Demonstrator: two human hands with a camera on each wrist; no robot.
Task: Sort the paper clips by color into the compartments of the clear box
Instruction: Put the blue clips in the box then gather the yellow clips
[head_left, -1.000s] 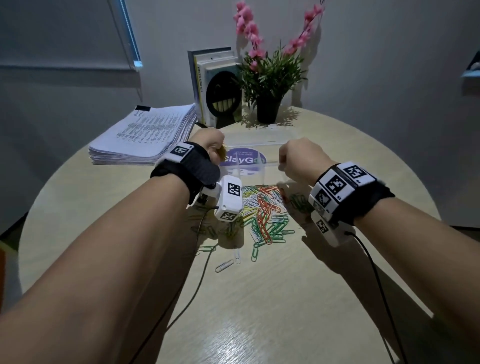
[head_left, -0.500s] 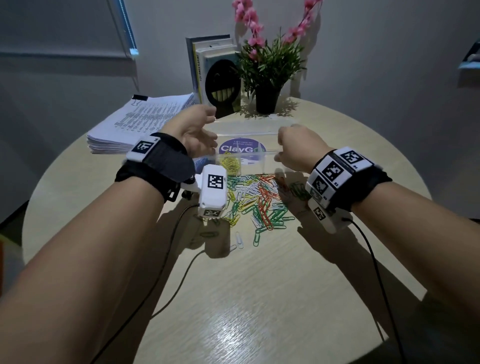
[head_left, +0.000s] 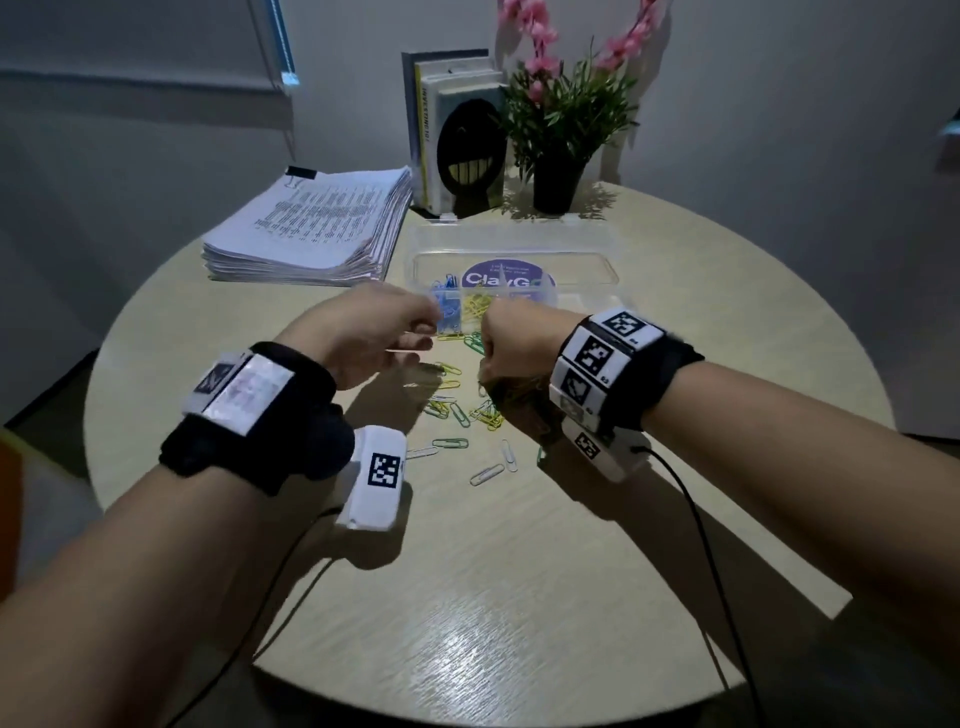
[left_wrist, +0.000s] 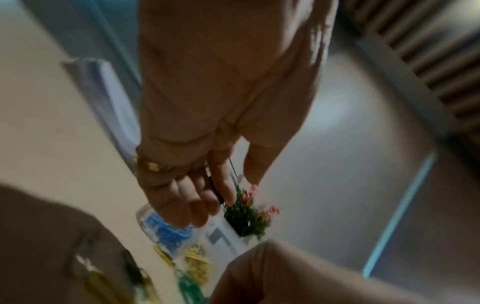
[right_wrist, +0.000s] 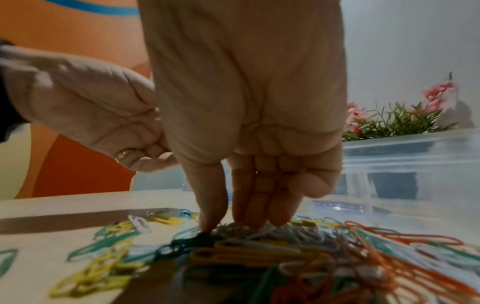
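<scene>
The clear box lies open at the back of the round table, with blue clips in its left end compartment and yellow clips beside them. A mixed pile of paper clips lies in front of it. My right hand reaches down with straight fingers, thumb and fingertips touching the white clips in the pile. In the head view, that hand hides most of the pile. My left hand hovers by the box's blue end, fingers loosely curled and holding nothing.
A thick stack of printed paper lies at the back left. Books and a potted pink flower stand behind the box. Loose clips are scattered toward me. Wrist-camera cables trail over the near table.
My left hand has left the box's yellow compartment, opened, and come back down in front of the blue end. My right hand has stayed on the pile.
</scene>
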